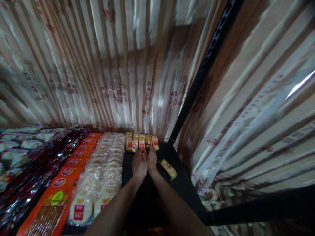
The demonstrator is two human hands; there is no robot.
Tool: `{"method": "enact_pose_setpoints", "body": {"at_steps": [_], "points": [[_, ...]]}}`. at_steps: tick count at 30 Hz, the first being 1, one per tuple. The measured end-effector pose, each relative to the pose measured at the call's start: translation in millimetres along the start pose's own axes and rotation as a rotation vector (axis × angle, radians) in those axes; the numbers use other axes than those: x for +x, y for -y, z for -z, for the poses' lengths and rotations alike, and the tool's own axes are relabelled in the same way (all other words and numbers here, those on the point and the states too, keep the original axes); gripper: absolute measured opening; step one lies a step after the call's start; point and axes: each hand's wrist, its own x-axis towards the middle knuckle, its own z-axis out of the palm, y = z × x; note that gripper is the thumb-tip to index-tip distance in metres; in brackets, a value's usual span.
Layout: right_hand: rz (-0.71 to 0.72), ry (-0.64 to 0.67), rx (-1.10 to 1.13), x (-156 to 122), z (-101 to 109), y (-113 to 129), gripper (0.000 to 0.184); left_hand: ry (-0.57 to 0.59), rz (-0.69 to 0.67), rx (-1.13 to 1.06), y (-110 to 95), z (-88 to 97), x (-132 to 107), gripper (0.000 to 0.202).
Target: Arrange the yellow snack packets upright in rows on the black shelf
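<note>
Both of my arms reach far forward over a black shelf (182,183). My left hand (139,163) and my right hand (151,157) lie side by side, fingers pointing at a row of small yellow snack packets with red labels (141,141) standing against the back wall. The fingertips touch the front of that row; the fingers look closed on a packet, though the grip is hard to make out. One loose yellow packet (168,168) lies flat on the shelf just right of my right hand.
Left of my hands lie rows of clear bags with round pale cakes (103,173), then orange packets (71,177), then dark glossy packets (27,154). Striped foil sheeting (118,65) covers the back and right side. A black perforated post (204,68) rises at the shelf's corner.
</note>
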Motion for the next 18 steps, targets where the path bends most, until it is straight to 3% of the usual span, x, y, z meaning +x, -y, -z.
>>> {"method": "enact_pose_setpoints", "body": {"at_steps": [3,6,18], "points": [[-0.012,0.003,-0.03,-0.2,-1.5,1.4,0.014,-0.122,0.061,0.089,3.3,-0.2,-0.8,0.033],[-0.021,-0.006,-0.054,-2.1,-2.7,0.9,0.012,-0.16,0.089,0.108,8.2,-3.7,-0.3,0.029],[-0.034,0.02,-0.058,-7.5,0.0,4.9,0.027,-0.08,0.107,-0.063,9.4,-4.9,4.1,0.037]]}}
